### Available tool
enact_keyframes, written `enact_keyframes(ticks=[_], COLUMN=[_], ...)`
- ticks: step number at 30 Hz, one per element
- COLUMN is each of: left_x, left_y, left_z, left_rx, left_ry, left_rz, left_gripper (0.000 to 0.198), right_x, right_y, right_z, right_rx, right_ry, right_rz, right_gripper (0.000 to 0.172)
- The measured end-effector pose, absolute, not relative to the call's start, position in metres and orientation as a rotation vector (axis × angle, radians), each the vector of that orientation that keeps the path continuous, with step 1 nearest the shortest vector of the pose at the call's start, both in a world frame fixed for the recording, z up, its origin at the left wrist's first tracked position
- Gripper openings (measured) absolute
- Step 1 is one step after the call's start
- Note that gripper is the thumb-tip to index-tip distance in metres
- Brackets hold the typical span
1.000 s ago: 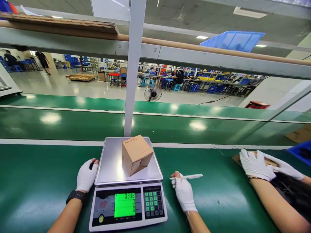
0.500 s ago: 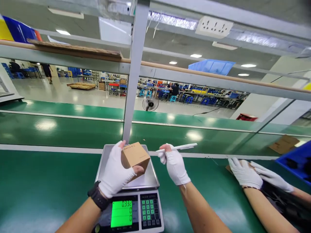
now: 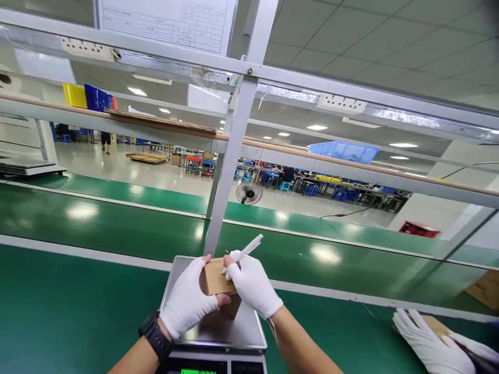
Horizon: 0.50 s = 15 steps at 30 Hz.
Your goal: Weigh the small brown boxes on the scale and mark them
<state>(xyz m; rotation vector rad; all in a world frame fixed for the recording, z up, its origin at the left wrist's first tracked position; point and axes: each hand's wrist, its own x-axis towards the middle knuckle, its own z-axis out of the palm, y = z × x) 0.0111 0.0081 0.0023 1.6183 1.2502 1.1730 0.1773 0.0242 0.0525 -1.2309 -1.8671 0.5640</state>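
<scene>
A small brown cardboard box (image 3: 213, 279) with printed marks on its top is held over the steel pan of a digital scale (image 3: 249, 332). My left hand (image 3: 187, 298), in a white glove with bare thumb and fingertip, grips the box from its left side. In my right hand (image 3: 253, 283), also gloved, is a white pen (image 3: 251, 245), pinched with its lower end at the box's top face. Whether the tip touches the cardboard I cannot tell, as my fingers cover it. Only the upper strip of the scale's green display (image 3: 198, 371) shows.
At the right, a co-worker's gloved hands (image 3: 432, 343) rest on another brown box (image 3: 434, 326). A metal post (image 3: 230, 171) rises behind the scale. Beyond it runs a green conveyor belt (image 3: 128, 218). Another piece of cardboard (image 3: 483, 290) lies at the far right.
My right hand has moved left with the pen, from beside the box onto its top. My left hand still holds the box. The view has tilted up, cutting off most of the scale's display.
</scene>
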Motion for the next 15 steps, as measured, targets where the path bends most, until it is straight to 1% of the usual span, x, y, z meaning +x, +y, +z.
enact_keyframes(ticks=[4, 10, 15], left_x=[0.0101, 0.0094, 0.0097], left_y=[0.0086, 0.0094, 0.0083], left_z=[0.0015, 0.0006, 0.0015], left_rx=[1.608, 1.647, 1.646], left_ry=[1.237, 1.246, 1.248], left_rz=[1.175, 1.171, 1.164], left_gripper=[0.094, 0.090, 0.090], right_x=[0.1775, 0.1789, 0.1782], right_y=[0.0223, 0.0235, 0.0238], right_z=[0.0524, 0.0510, 0.0505], right_rx=[-1.252, -1.286, -1.293], right_ry=[-1.834, -1.839, -1.827], right_rz=[0.581, 0.477, 0.478], right_gripper=[0.043, 0.042, 0.043])
